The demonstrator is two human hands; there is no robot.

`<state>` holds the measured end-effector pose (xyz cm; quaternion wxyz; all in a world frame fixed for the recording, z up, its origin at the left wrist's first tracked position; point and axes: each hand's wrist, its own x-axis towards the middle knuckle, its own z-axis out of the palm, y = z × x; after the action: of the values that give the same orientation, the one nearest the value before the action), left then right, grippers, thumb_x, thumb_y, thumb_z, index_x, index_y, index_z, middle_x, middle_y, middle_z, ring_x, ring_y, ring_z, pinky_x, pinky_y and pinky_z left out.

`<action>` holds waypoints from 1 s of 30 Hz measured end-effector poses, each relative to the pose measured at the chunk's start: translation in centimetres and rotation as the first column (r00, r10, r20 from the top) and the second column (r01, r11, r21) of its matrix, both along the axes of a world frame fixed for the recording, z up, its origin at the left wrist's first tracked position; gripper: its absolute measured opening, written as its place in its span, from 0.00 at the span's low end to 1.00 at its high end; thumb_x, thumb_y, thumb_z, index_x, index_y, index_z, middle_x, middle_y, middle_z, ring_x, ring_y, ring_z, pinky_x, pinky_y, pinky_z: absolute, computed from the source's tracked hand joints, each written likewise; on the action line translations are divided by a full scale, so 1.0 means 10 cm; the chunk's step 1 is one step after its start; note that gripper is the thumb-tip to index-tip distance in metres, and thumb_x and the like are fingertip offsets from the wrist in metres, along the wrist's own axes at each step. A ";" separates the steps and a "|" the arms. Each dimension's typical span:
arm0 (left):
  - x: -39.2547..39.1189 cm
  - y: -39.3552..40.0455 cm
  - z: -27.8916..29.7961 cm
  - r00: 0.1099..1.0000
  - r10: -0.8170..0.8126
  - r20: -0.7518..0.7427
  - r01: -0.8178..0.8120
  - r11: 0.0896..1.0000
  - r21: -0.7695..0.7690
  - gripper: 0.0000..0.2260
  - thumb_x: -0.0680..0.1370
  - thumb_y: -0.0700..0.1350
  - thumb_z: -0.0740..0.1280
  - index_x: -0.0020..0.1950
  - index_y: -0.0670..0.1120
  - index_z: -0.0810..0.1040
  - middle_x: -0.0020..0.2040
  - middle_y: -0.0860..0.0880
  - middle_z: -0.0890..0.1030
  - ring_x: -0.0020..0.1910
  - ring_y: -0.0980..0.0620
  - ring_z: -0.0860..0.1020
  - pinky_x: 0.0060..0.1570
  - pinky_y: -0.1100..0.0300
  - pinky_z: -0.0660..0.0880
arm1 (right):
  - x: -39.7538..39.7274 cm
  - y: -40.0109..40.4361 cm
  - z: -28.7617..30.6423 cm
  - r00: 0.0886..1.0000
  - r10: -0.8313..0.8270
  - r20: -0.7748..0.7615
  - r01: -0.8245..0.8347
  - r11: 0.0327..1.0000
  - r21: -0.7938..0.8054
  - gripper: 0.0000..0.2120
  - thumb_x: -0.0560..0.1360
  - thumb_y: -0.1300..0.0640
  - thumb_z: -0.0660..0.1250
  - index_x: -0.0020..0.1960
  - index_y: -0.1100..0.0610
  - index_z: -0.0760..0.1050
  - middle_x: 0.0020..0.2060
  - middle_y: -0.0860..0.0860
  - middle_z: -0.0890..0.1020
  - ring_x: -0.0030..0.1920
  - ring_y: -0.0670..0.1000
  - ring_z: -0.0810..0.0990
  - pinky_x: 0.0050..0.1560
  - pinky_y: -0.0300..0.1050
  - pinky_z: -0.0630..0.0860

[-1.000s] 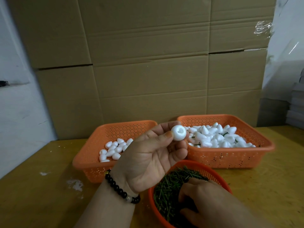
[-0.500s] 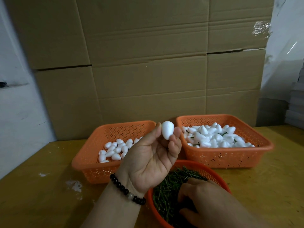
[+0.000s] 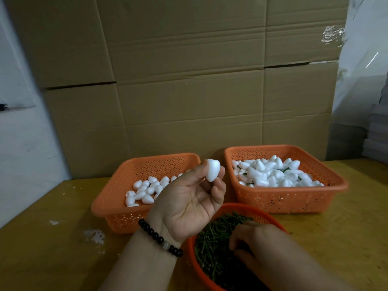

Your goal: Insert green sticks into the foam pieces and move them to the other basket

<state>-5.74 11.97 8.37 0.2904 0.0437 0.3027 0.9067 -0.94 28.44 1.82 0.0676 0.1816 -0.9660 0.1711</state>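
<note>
Down at the near edge, the right hand [image 3: 260,244] is digging into a round orange bowl [image 3: 192,259] packed with green sticks [image 3: 212,238]. Its fingers are curling into the pile, but I can't tell whether they're actually pinching one yet. Those sticks are looking thin, stiff and tangly, so I'd guess you take one near the middle.

Just past it, the left hand [image 3: 189,198], with a black bead bracelet [image 3: 159,238] on the wrist, is pinching a white foam piece [image 3: 213,170] between thumb and fingertips, palm up. It's a smooth egg shape, probably featherweight and easy to dent, so hold the sides lightly.

Farther back on the yellow tabletop [image 3: 52,238], the left basket [image 3: 117,198] is holding plain foam pieces, and the right basket [image 3: 294,200] is piling up with stuck ones. Cardboard boxes [image 3: 189,80] are filling the background.
</note>
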 end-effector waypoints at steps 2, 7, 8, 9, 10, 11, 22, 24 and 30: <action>-0.01 -0.02 -0.01 1.000 0.004 -0.020 -0.005 0.999 -0.052 0.10 0.65 0.40 0.72 0.44 0.39 0.81 0.44 0.44 0.80 0.35 0.52 0.76 0.29 0.64 0.74 | -0.01 0.00 -0.02 1.000 -0.029 -0.008 0.029 1.000 -0.011 0.09 0.77 0.48 0.62 0.57 0.42 0.73 0.54 0.39 0.76 0.54 0.41 0.75 0.55 0.37 0.69; -0.03 -0.04 -0.04 0.998 -0.004 -0.068 -0.008 0.985 -0.173 0.11 0.66 0.41 0.70 0.48 0.41 0.79 0.44 0.45 0.81 0.35 0.52 0.77 0.29 0.63 0.76 | -0.06 0.02 -0.07 0.995 -0.098 -0.032 0.096 0.994 -0.056 0.14 0.80 0.48 0.57 0.65 0.41 0.70 0.56 0.41 0.73 0.57 0.45 0.75 0.58 0.41 0.71; -0.04 -0.04 -0.04 0.998 0.001 -0.070 -0.014 0.984 -0.179 0.12 0.67 0.40 0.70 0.49 0.41 0.78 0.43 0.45 0.81 0.35 0.51 0.78 0.30 0.62 0.77 | -0.07 0.03 -0.07 0.994 -0.101 -0.031 0.098 0.991 -0.090 0.13 0.80 0.49 0.57 0.63 0.41 0.71 0.55 0.41 0.72 0.56 0.44 0.75 0.57 0.40 0.71; -0.05 -0.04 -0.05 0.997 0.009 -0.071 -0.021 0.983 -0.180 0.12 0.67 0.40 0.70 0.49 0.42 0.77 0.43 0.44 0.81 0.35 0.51 0.78 0.31 0.61 0.77 | -0.07 0.04 -0.08 0.994 -0.100 -0.031 0.096 0.987 -0.129 0.12 0.80 0.49 0.57 0.61 0.40 0.72 0.54 0.40 0.72 0.55 0.43 0.75 0.57 0.39 0.71; -0.05 -0.03 -0.06 0.997 0.020 -0.070 -0.032 0.984 -0.176 0.11 0.67 0.39 0.70 0.49 0.42 0.77 0.43 0.44 0.81 0.36 0.51 0.78 0.31 0.61 0.78 | -0.08 0.05 -0.07 0.995 -0.099 -0.033 0.092 0.980 -0.174 0.10 0.80 0.50 0.59 0.58 0.40 0.73 0.52 0.40 0.73 0.53 0.42 0.75 0.56 0.38 0.71; -0.06 -0.02 -0.07 0.997 0.037 -0.063 -0.047 0.984 -0.169 0.11 0.67 0.38 0.70 0.47 0.43 0.76 0.42 0.44 0.81 0.36 0.51 0.77 0.32 0.60 0.78 | -0.08 0.06 -0.07 0.994 -0.102 -0.037 0.091 0.970 -0.226 0.08 0.80 0.51 0.60 0.55 0.40 0.74 0.50 0.40 0.73 0.52 0.41 0.75 0.55 0.36 0.71; -0.15 0.01 -0.20 0.992 0.078 -0.101 -0.095 0.979 -0.179 0.15 0.64 0.32 0.69 0.48 0.43 0.78 0.38 0.46 0.81 0.35 0.52 0.76 0.31 0.63 0.77 | -0.12 0.10 0.03 0.995 -0.088 0.043 0.079 0.460 -0.884 0.07 0.75 0.62 0.67 0.48 0.54 0.83 0.31 0.53 0.81 0.33 0.50 0.78 0.39 0.41 0.77; -0.15 0.02 -0.21 0.992 0.061 -0.113 -0.082 0.978 -0.190 0.14 0.64 0.32 0.69 0.48 0.44 0.78 0.38 0.46 0.81 0.34 0.52 0.76 0.30 0.63 0.76 | -0.11 0.10 0.05 0.993 -0.099 0.061 0.095 0.383 -0.919 0.09 0.75 0.63 0.67 0.49 0.53 0.84 0.32 0.52 0.83 0.34 0.47 0.79 0.38 0.36 0.76; -0.14 0.03 -0.22 0.989 0.006 -0.146 -0.039 0.973 -0.226 0.14 0.65 0.32 0.69 0.48 0.42 0.77 0.39 0.43 0.82 0.38 0.45 0.82 0.36 0.52 0.81 | -0.10 0.11 0.10 0.986 -0.166 -0.031 0.037 0.390 -0.920 0.17 0.75 0.67 0.66 0.51 0.47 0.83 0.49 0.39 0.84 0.54 0.38 0.81 0.56 0.31 0.75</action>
<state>-7.15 12.22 6.13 0.2603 0.0721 0.4256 0.8636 -1.91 29.58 2.86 0.2234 0.0652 -0.7166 0.6575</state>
